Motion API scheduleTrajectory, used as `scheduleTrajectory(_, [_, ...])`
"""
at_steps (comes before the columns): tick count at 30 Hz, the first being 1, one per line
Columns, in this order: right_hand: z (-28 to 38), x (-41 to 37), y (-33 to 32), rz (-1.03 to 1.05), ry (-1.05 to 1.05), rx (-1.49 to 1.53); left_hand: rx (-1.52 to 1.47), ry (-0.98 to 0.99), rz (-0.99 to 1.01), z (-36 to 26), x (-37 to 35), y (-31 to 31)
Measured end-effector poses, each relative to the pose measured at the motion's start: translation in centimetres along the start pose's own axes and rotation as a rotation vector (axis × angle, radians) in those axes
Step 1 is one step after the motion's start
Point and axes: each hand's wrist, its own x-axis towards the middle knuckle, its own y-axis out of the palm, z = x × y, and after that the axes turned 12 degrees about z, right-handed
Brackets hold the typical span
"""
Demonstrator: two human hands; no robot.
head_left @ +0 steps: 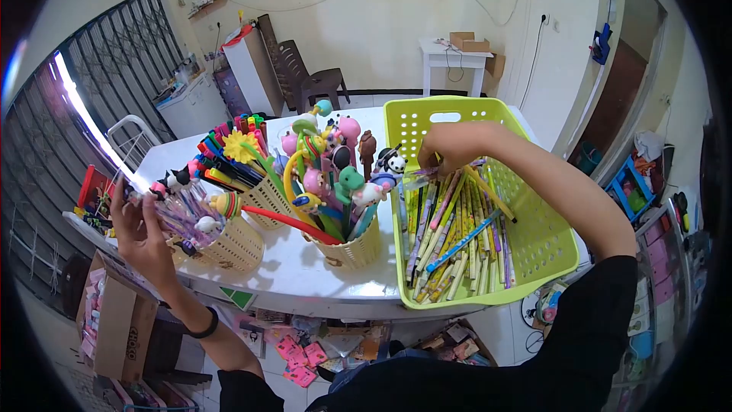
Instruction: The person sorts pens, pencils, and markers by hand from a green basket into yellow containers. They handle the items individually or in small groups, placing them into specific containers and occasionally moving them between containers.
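Observation:
My left hand is raised at the table's left edge, thumb and fingers apart. It is beside a cream woven basket of pens with animal-shaped toppers; bright glare blurs its fingertips. My right hand reaches into a lime-green plastic basket, fingers curled down at the upper ends of the pencils. What those fingers grip is partly hidden. A blue pencil lies across the pile, and a yellow one slants under my right wrist.
Between my hands stand a cream basket of pens with figure toppers and another of coloured markers. All rest on a white table. An open cardboard box sits lower left; pink packets lie below the table.

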Motion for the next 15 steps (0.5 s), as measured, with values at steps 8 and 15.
scheduleTrajectory(8, [0.5, -1.9, -1.3, -0.315, -0.122, 0.235, -0.029, -0.054, 0.135, 0.3, 0.0, 0.3])
scheduleTrajectory(15, [0.6, -1.8, -2.1, -0.597, -0.056, 0.748, 0.091, -0.083, 0.351, -0.1, -1.1, 0.9])
